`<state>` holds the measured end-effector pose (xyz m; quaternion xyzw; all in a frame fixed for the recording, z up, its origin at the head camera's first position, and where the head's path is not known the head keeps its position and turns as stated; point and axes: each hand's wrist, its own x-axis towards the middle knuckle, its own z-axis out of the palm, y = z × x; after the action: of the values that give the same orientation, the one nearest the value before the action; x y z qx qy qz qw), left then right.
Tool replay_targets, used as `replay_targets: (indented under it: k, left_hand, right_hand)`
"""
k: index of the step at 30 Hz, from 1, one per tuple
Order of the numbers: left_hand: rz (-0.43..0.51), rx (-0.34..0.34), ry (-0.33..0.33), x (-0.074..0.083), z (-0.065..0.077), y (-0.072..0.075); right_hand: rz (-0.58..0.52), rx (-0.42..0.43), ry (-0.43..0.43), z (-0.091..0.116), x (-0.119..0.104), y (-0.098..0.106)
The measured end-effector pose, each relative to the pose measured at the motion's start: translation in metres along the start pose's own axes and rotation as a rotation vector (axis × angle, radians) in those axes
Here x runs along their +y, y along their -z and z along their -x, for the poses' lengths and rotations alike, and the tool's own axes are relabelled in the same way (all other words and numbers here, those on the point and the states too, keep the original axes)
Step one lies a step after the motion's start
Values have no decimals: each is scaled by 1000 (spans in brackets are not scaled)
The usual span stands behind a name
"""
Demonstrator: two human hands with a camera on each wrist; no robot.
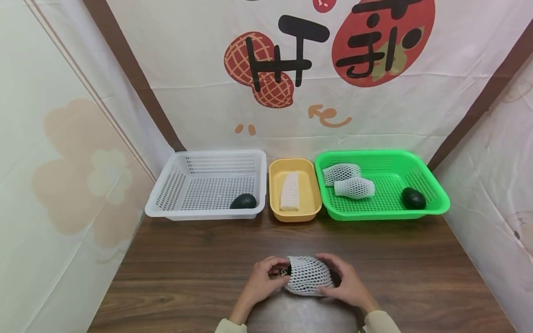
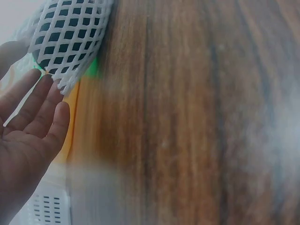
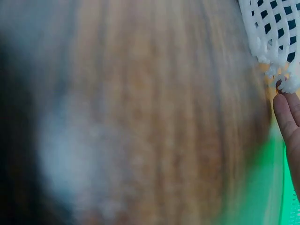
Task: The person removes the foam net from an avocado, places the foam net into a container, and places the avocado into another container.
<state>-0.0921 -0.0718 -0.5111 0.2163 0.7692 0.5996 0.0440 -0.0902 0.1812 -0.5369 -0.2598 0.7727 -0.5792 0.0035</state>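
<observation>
On the near part of the brown table, a white foam net sleeve (image 1: 310, 276) surrounds a dark fruit that looks like an avocado (image 2: 55, 36). My left hand (image 1: 263, 280) holds the sleeve's left end with thumb and fingertips, near the opening where some dark skin shows. At the opposite end my right hand (image 1: 347, 282) grips the sleeve, thumb in front and fingers behind. The left wrist view shows the left fingers (image 2: 33, 105) against the net's rim. Only part of the right hand (image 3: 291, 126) appears in the right wrist view, below the net's ragged edge.
Along the back stand a white basket (image 1: 208, 213) with one avocado (image 1: 244, 201), a yellow tray (image 1: 309, 185) with a flat foam net (image 1: 290, 190), and a green basket (image 1: 383, 213) holding two netted fruits (image 1: 354, 187) and a bare avocado (image 1: 413, 198). Printed curtains (image 1: 187, 111) hang behind.
</observation>
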Motion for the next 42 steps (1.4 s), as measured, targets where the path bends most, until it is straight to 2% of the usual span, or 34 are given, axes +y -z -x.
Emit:
replay_targets:
  k: [7,15,22,27,30,32,42]
  left_hand:
    - [-29,-2,23,-3,-3,-3]
    - [-68,-17,29,-4,-5,-6]
    - [-107,-25,31,-4,-6,-11]
    - [-148,-18,36,-24,-7,-18]
    - [-182,-20,56,-40,-8,-21]
    - [-198,-21,61,-43,-8,-22]
    - [-233,-38,103,-43,-9,-24]
  right_hand:
    - [36,6,-26,3,3,0]
    - [92,-3,23,6,7,2]
    - [117,6,4,5,6,3]
    - [90,17,-42,7,7,5]
    - [62,38,-78,10,8,7]
    - [63,63,-91,11,9,7]
    - [97,192,-35,14,12,8]
